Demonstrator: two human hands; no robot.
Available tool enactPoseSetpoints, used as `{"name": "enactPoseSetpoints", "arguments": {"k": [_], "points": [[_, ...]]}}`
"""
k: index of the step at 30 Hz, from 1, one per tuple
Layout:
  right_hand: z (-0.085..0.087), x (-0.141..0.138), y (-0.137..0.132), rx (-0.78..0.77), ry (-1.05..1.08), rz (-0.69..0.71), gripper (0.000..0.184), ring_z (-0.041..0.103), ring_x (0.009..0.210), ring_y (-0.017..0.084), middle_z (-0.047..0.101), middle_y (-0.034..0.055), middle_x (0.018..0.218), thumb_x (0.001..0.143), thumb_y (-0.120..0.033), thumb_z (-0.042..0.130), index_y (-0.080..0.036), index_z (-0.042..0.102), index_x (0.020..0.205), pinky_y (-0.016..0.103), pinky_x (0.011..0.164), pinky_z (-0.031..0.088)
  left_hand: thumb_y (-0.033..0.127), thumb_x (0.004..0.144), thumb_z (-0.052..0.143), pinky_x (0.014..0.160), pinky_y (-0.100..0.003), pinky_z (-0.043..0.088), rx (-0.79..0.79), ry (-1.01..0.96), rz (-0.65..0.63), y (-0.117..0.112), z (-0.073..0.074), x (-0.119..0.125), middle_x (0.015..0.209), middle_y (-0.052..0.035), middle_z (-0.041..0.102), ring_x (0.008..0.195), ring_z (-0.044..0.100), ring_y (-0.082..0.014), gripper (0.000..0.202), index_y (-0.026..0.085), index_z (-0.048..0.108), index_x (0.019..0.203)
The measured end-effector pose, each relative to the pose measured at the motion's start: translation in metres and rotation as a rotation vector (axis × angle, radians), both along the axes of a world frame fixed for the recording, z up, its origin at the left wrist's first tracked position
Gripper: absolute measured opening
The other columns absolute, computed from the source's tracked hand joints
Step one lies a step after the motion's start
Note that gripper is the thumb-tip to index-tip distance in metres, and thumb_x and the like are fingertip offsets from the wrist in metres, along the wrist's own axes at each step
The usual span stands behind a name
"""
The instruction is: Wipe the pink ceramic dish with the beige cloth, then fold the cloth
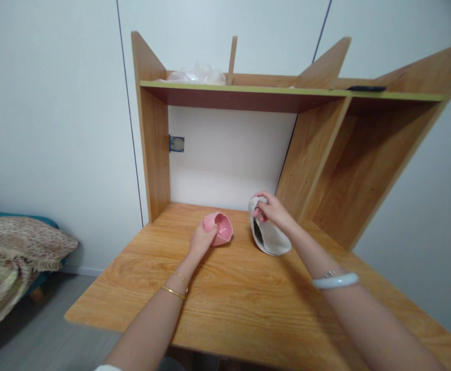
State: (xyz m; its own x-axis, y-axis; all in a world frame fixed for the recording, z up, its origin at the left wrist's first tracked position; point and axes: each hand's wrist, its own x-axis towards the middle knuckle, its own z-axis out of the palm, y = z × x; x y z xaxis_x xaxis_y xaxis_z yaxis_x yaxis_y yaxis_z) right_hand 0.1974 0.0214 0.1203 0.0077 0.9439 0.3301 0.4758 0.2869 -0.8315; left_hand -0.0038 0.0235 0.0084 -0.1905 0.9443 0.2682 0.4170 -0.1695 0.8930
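"At eleven o'clock from the middle of the wood-grain bench (225, 304), with twelve toward the wall, I have a glossy pink bowl with angular sides (226, 230), plastic by the look of it. How do you read my left hand (201, 241)?"

"Wrapped around the bowl's left wall, thumb at the rim; the other fingers are mostly hidden from me. The bowl is tilted, its mouth turned roughly toward four o'clock."

"And my right hand (269, 208)?"

"At one o'clock, thumb and fingers curled nearly together, pinching the upper edge of a floppy off-white fabric piece with a dark inside (274, 242). It could be a hat or a pouch. I can't tell whether its lower rim, or the bowl, touches the bench."

"How would you manage both well?"

"I'd hold the bowl firmly and steady its mouth. The cloth seems likely to sag, so I'd spread the pinch wider along its edge and leave a gap between the two."

"Any writing?"

"None I can read; no brand or label shows on either piece. On the green-edged wooden shelf (256, 90), the crumpled clear plastic bag (200, 76) between eleven and twelve and the flat black object (367, 88) between one and two show no legible marks."
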Motion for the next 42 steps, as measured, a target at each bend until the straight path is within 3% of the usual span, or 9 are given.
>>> {"name": "enactPoseSetpoints", "arguments": {"k": [4, 12, 19, 22, 26, 33, 37, 39, 42], "points": [[-0.025, -0.023, -0.004, -0.072, 0.101, 0.125, 0.013, 0.043, 0.028, 0.007, 0.054, -0.0086, 0.042, 0.077, -0.017, 0.038, -0.020, 0.046, 0.086, 0.013, 0.030, 0.029, 0.037, 0.075, 0.057, 0.076, -0.028, 0.046, 0.014, 0.000, 0.000, -0.001, 0.000, 0.001, 0.101, -0.0121, 0.066, 0.090, 0.062, -0.0213, 0.040, 0.012, 0.059, 0.107], [-0.047, -0.063, -0.004, -0.068, 0.186, 0.284, 0.014, 0.041, 0.030, 0.007, 0.052, -0.0104, 0.043, 0.074, -0.017, 0.041, -0.021, 0.045, 0.088, 0.013, 0.032, 0.030, 0.040, 0.073, 0.059, 0.078, -0.028, 0.046, 0.039, -0.008, -0.023, 0.002, -0.003, 0.004, 0.103, -0.0109, 0.066, 0.092, 0.061, -0.0209, 0.041, 0.014, 0.059, 0.106], [-0.068, -0.050, -0.011, -0.137, 0.139, 0.040, 0.026, 0.048, 0.037, 0.008, 0.058, -0.0069, 0.054, 0.071, -0.010, 0.043, -0.020, 0.044, 0.094, 0.017, 0.038, 0.036, 0.039, 0.072, 0.060, 0.079, -0.030, 0.047, 0.052, 0.006, -0.031, -0.001, -0.001, 0.004, 0.105, -0.0114, 0.065, 0.094, 0.061, -0.0221, 0.044, 0.013, 0.059, 0.108], [-0.074, -0.045, -0.022, -0.170, 0.005, 0.062, 0.013, 0.048, 0.037, 0.010, 0.058, -0.0036, 0.052, 0.074, -0.016, 0.043, -0.018, 0.053, 0.083, 0.019, 0.039, 0.035, 0.038, 0.071, 0.061, 0.080, -0.029, 0.046, 0.045, 0.015, -0.020, -0.002, -0.001, 0.004, 0.106, -0.0114, 0.065, 0.095, 0.061, -0.0219, 0.044, 0.013, 0.058, 0.108], [-0.080, -0.049, -0.038, -0.151, -0.323, 0.117, 0.024, 0.055, 0.048, 0.013, 0.060, 0.0009, 0.054, 0.078, -0.017, 0.041, -0.016, 0.064, 0.081, 0.022, 0.050, 0.038, 0.038, 0.072, 0.060, 0.080, -0.029, 0.046, 0.026, 0.044, -0.005, -0.003, 0.001, 0.005, 0.106, -0.0124, 0.065, 0.095, 0.061, -0.0224, 0.044, 0.013, 0.058, 0.108], [-0.080, -0.043, -0.049, -0.117, -0.629, -0.110, 0.019, 0.063, 0.077, 0.020, 0.069, 0.0102, 0.083, 0.078, -0.020, 0.048, -0.015, 0.065, 0.087, 0.025, 0.062, 0.040, 0.039, 0.073, 0.058, 0.080, -0.029, 0.046, 0.044, 0.061, -0.012, -0.004, 0.002, 0.005, 0.107, -0.0125, 0.065, 0.095, 0.060, -0.0226, 0.044, 0.013, 0.058, 0.108], [-0.082, -0.033, -0.050, -0.495, -0.459, 0.043, 0.025, 0.056, 0.045, 0.014, 0.060, 0.0058, 0.048, 0.081, -0.022, 0.045, -0.014, 0.057, 0.061, 0.021, 0.045, 0.040, 0.041, 0.072, 0.060, 0.081, -0.029, 0.046, 0.035, 0.049, -0.010, -0.004, 0.001, 0.005, 0.108, -0.0123, 0.064, 0.097, 0.060, -0.0227, 0.047, 0.014, 0.058, 0.110], [-0.086, -0.027, -0.049, -0.696, -0.202, 0.147, 0.025, 0.049, 0.033, 0.011, 0.053, 0.0011, 0.039, 0.083, -0.022, 0.045, -0.014, 0.054, 0.061, 0.019, 0.036, 0.038, 0.041, 0.072, 0.060, 0.081, -0.029, 0.046, 0.034, 0.044, -0.012, -0.004, 0.001, 0.005, 0.109, -0.0122, 0.064, 0.097, 0.060, -0.0227, 0.048, 0.014, 0.057, 0.111], [-0.094, -0.018, -0.045, -0.753, 0.273, 0.219, 0.012, 0.049, 0.032, 0.009, 0.056, -0.0013, 0.042, 0.081, -0.020, 0.051, -0.013, 0.055, 0.073, 0.015, 0.033, 0.039, 0.041, 0.072, 0.061, 0.082, -0.030, 0.046, 0.038, 0.035, -0.018, -0.004, 0.001, 0.004, 0.109, -0.0122, 0.064, 0.097, 0.060, -0.0227, 0.048, 0.014, 0.057, 0.111]]}}
